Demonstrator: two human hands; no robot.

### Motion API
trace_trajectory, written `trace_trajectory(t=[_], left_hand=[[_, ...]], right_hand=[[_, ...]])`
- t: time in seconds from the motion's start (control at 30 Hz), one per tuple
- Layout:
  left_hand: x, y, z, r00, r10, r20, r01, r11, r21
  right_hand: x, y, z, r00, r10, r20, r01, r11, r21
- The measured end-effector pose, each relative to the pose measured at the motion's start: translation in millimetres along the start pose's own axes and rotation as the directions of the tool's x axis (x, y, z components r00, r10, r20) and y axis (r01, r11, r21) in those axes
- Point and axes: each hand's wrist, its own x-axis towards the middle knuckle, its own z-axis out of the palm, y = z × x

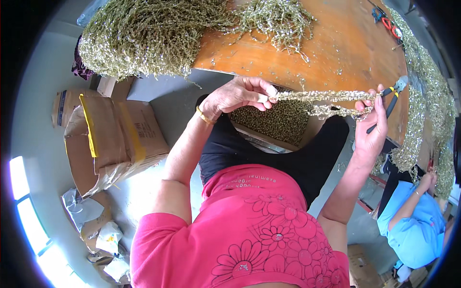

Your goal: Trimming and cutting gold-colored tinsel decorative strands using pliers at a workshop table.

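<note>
Gold tinsel strands (326,96) are positioned right of the frame's center, extended nearly horizontally between the two hands and above the open box (314,132) of small gold beads (271,120). The upper length is drawn almost straight; the lower length is held at its right end only, and its left end is left loose, short of the left hand (245,96). The left end of the upper length is pinched between the thumb and fingers of the left hand, with no gap seen at the fingertips. The right end is gripped by the curled fingers of the right hand (372,120). Pliers (393,102) with black and yellow handles are also carried at the right hand, their silver head directed to the upper right; how firmly the handles are held cannot be told. A wooden table (345,48) occupies the upper part of the frame. A large gold pile (144,38) is located at upper left, and a smaller pile (278,21) is placed at top center. Red-handled scissors (393,30) are laid near the upper right table edge. At lower right, a co-worker in a blue top (413,235) is seen beside hanging gold strands (425,86).
</note>
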Motion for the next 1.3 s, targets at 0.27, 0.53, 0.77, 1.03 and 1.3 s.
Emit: trace_trajectory(t=[0.27, 0.53, 0.77, 1.03, 1.3], left_hand=[[1, -18, -11, 0.991, 0.005, -0.132, -0.017, 0.996, -0.086], [-18, 2, 55, 0.894, 0.328, -0.304, 0.016, 0.656, 0.755], [17, 7, 92, 0.884, 0.42, -0.206, -0.385, 0.904, 0.187], [8, 5, 89, 0.906, 0.33, -0.267, -0.33, 0.943, 0.043], [4, 4, 82, 0.97, 0.166, -0.18, -0.204, 0.952, -0.226]], right_hand=[[4, 4, 0, 0.999, -0.009, -0.038, 0.009, 1.0, -0.008], [-28, 31, 34, 0.967, 0.24, 0.085, -0.223, 0.959, -0.173], [-37, 54, 44, 0.98, 0.161, 0.121, -0.104, 0.919, -0.38], [-40, 52, 42, 0.972, 0.196, 0.13, -0.134, 0.915, -0.379], [-37, 50, 39, 0.9, 0.414, 0.14, -0.386, 0.903, -0.19]])
